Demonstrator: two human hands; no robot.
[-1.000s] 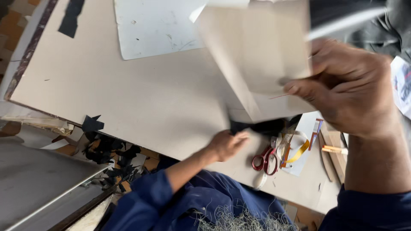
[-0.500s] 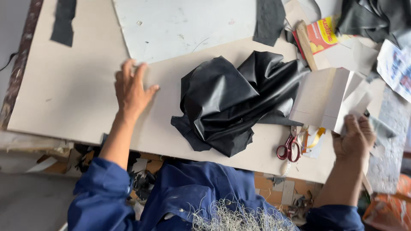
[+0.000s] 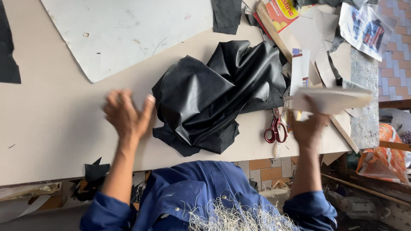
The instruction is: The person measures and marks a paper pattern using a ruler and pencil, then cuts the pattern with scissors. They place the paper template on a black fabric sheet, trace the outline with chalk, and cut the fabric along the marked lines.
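A crumpled piece of black leather lies in the middle of the beige worktable. My left hand hovers open just left of the leather, blurred by motion, fingers apart and holding nothing. My right hand is raised at the table's right end and grips a stack of flat beige card pieces, held nearly level. Red-handled scissors lie on the table just left of my right hand, beside a yellow measuring tape.
A large white sheet lies at the back of the table. Loose card patterns, a wooden ruler and a printed paper crowd the right end. Black scraps hang off the near edge. A black strip lies far left.
My left hand has lifted off the table and moved right toward the leather. My right hand has picked up the stack of card pieces and raised it above the table's right end.
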